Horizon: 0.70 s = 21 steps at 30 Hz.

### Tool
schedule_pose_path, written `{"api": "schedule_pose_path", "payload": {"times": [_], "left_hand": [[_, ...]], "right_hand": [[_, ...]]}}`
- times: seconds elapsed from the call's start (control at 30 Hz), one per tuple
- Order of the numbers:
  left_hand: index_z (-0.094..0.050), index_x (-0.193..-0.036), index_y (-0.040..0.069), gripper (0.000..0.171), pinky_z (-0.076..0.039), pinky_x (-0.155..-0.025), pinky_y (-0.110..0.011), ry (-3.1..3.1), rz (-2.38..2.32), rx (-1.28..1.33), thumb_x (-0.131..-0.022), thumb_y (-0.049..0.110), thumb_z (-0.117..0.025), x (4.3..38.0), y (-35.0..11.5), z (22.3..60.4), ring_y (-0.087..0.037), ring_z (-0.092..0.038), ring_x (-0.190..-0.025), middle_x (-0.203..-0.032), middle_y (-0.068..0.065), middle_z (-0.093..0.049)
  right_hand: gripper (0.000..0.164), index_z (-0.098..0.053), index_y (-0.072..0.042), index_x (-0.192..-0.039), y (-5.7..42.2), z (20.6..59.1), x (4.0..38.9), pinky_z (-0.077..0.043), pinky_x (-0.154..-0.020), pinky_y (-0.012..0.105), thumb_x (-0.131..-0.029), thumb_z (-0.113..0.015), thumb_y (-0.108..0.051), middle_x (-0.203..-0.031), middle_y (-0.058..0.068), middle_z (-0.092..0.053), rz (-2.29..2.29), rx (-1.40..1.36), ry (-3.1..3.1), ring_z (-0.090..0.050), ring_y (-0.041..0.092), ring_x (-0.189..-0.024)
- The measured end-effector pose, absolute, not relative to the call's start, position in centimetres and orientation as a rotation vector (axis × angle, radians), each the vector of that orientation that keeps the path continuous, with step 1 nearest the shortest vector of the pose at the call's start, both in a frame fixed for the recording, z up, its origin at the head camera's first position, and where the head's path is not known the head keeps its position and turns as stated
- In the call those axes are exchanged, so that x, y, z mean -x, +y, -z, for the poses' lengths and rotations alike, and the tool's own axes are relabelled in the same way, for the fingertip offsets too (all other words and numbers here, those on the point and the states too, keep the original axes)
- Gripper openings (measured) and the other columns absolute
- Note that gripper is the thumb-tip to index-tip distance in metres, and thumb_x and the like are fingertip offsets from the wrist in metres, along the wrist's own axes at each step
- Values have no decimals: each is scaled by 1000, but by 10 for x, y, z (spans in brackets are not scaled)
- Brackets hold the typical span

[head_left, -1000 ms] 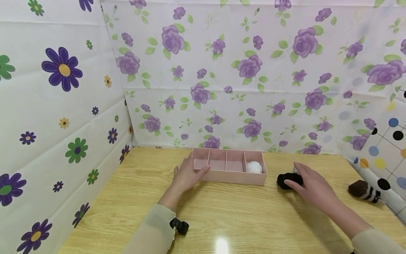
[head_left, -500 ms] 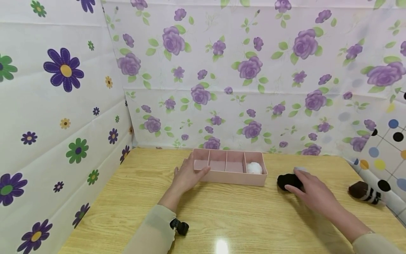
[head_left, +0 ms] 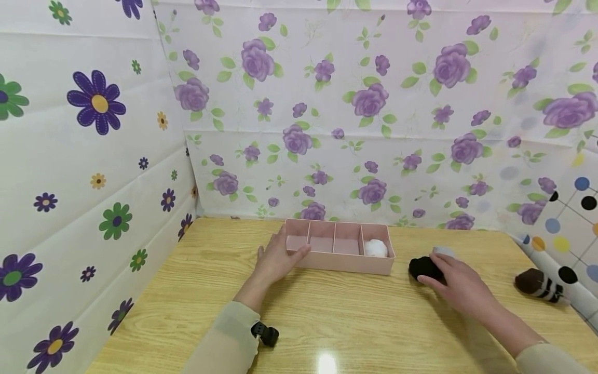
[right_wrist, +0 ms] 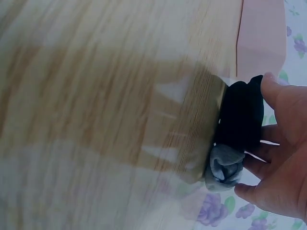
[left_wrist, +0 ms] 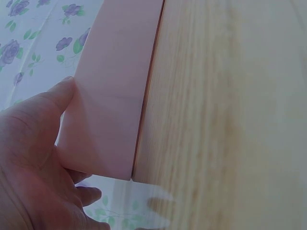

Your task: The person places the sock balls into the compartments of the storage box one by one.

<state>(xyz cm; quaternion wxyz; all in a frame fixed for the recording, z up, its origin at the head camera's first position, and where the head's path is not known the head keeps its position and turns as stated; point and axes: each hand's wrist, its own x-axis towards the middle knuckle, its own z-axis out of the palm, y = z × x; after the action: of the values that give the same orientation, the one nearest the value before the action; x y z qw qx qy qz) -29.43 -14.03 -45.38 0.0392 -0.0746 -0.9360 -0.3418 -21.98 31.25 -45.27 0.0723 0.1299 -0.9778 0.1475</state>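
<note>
A long pink box, divided into compartments, stands on the table. Its rightmost compartment contains a white balled-up bundle, perhaps a sock. My left hand holds the box's left end, thumb along the front wall and fingers round the end. To the right of the box, my right hand holds a black rolled sock between thumb and fingers, the sock low over or on the table. Touching its far side is a grey rolled sock, partly hidden by the fingers in the head view.
A brown rolled sock with black and white stripes lies at the table's right edge. Flowered sheets stand behind and left of the wooden table. A dotted cloth borders the right side.
My right hand has come down slightly and closed in on the black sock. More of the grey sock shows behind its fingers. The left hand and the box stay in place.
</note>
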Motion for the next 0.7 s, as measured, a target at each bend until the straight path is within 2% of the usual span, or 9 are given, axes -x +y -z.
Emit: {"api": "schedule_pose_path", "payload": {"times": [0.23, 0.4, 0.57, 0.7], "left_hand": [[-13, -178, 9, 108, -8, -127, -79, -2871, 1037, 222, -104, 69, -64, 294, -141, 454, -45, -24, -165, -177, -22, -32], [-13, -178, 9, 107, -8, -127, -79, -2872, 1037, 221, -105, 67, -65, 294, -141, 454, -45, -24, -165, -177, -22, -32], [-13, -178, 8, 107, -7, -127, -79, -2877, 1045, 220, -105, 66, -65, 294, -141, 454, -45, -23, -165, -177, -22, -31], [-12, -178, 9, 110, -7, -127, -79, -2878, 1048, 225, -104, 71, -63, 294, -141, 454, -45, -23, -165, -178, -21, -31]], "right_hand": [[81, -54, 11, -155, 309, 454, 222, -43, -109, 78, -107, -71, -52, -158, 40, -49, -415, -434, -2912, -48, 65, -139], [73, -61, 5, -154, 305, 456, 226, -45, -108, 76, -107, -73, -50, -154, 39, -53, -377, -463, -2882, -52, 63, -137], [67, -64, -3, -154, 301, 455, 229, -50, -102, 73, -105, -75, -48, -145, 35, -61, -331, -477, -2860, -60, 59, -127], [66, -65, -4, -154, 298, 454, 230, -53, -97, 70, -104, -78, -46, -137, 32, -65, -325, -481, -2854, -64, 55, -120]]}}
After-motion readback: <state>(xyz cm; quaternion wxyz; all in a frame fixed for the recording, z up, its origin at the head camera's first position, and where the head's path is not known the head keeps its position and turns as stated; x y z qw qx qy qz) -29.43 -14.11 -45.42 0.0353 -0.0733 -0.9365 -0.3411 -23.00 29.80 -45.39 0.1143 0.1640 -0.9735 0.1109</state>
